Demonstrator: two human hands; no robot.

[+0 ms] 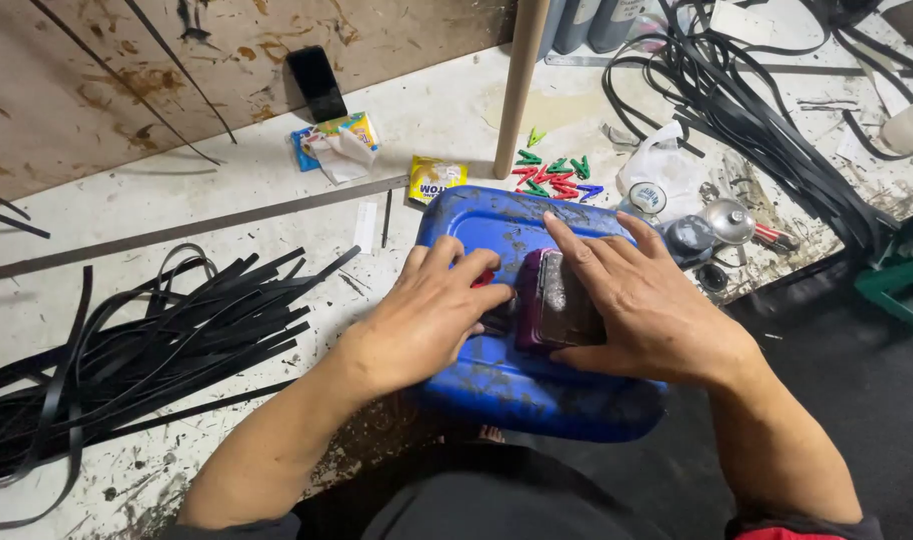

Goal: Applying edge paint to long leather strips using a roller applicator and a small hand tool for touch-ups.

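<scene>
Stained pale worktable [227,210], rusty-looking wall panel [127,80], dark floor [857,400].

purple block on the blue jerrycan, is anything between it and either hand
Nothing visible. The right hand lies directly on the purple block, fingers over its top and far edge. The left hand presses at its near-left side, both on the blue jerrycan.

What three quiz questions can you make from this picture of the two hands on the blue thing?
1. True or false: both hands rest on top of the scuffed blue plastic container.
2. Which hand presses flat on the small purple block with the shiny grey face? A) left hand B) right hand
3. What lies in a heap on the white bench, off to the person's left?

Key: 1 true. 2 B. 3 the long flat black strips.
</scene>
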